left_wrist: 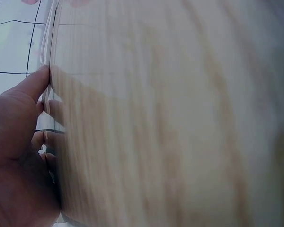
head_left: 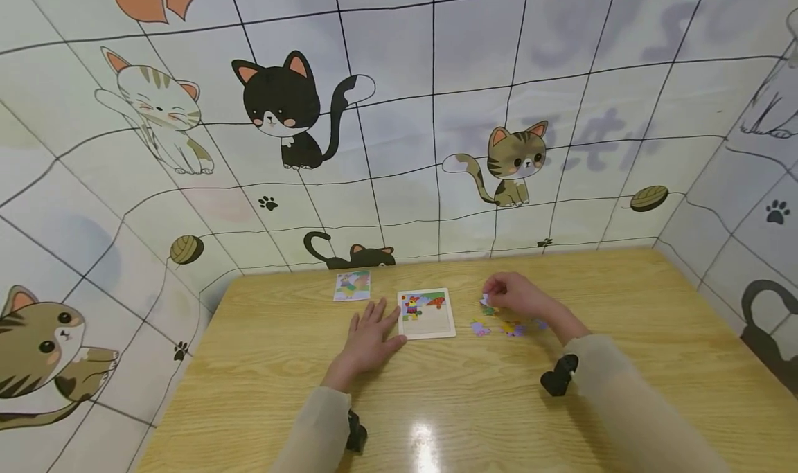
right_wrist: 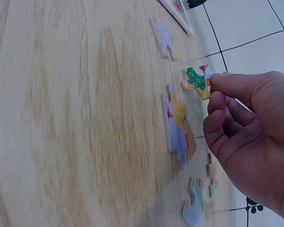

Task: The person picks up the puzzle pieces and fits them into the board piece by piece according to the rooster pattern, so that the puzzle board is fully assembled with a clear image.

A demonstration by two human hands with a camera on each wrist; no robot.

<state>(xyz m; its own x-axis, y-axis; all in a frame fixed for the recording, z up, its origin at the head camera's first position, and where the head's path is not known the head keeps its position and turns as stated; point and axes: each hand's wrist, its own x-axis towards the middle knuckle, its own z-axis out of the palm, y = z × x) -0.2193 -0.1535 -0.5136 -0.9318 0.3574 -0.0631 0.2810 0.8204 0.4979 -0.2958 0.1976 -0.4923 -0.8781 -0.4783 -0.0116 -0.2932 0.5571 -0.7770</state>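
Observation:
Between thumb and fingertips my right hand [head_left: 517, 294] pinches a jigsaw piece [right_wrist: 196, 81], green with orange and purple parts, raised over the table. A white-rimmed puzzle tray [head_left: 430, 335] lies left of it, its upper part filled with joined pieces showing a colourful bird; the lower part is bare. My left hand [head_left: 369, 341] rests flat with spread fingers on the table, thumb and fingertips at the tray's left edge. In the left wrist view, the left thumb [left_wrist: 31, 85] shows, the other fingers mostly hidden. Loose pieces lie near my right hand, including a lilac one [right_wrist: 163, 38] and a yellow-and-lilac one [right_wrist: 177, 125].
A square picture card [head_left: 352, 287] lies at the back left of the wooden table [head_left: 280, 362]. More loose pieces, one green and pale lilac [right_wrist: 194, 205], lie toward the right. A cat-patterned wall covering [head_left: 405, 182] rises at the back and sides.

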